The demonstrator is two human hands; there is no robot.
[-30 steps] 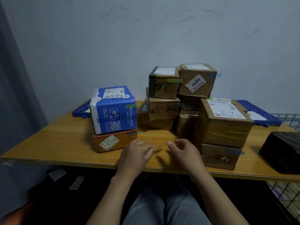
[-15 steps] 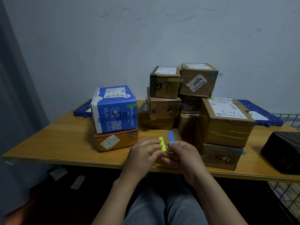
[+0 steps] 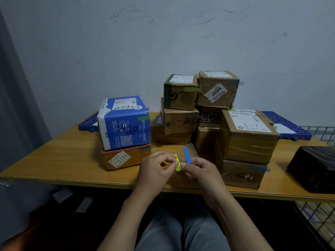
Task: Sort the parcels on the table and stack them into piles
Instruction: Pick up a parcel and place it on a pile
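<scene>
Parcels [image 3: 248,138] stay piled. The left hand [image 3: 157,169] and right hand [image 3: 201,171] have lifted a sticker sheet [image 3: 191,149], both pinching it. Tagging probably comes next.

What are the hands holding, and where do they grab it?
A small clear sheet. The left hand pinches its yellow tab; the right hand pinches the sheet's bottom edge.
</scene>
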